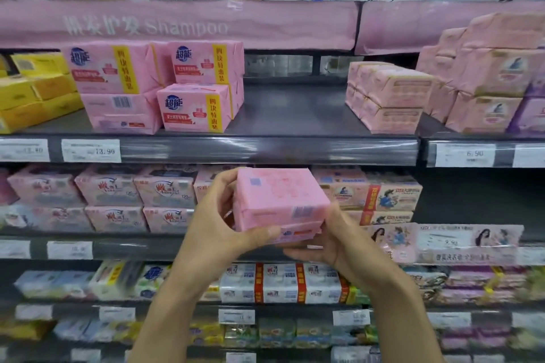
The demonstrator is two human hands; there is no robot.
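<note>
A pink wrapped soap multipack (277, 200) is held in front of the shelves, just below the dark shelf (295, 115). My left hand (218, 224) grips its left side, with the thumb along the lower front edge. Under its right end, my right hand (327, 242) cups the pack, fingers curled beneath it. The pack's printed back with a barcode faces me. Matching pink packs (188, 91) with yellow bands are stacked on the dark shelf up left.
Yellow packs (32, 91) sit at the far left of that shelf and paler pink packs (386, 97) at the right, with bare shelf between. Price tags (91, 151) line the shelf edge. Lower shelves hold several rows of soap packs (112, 188).
</note>
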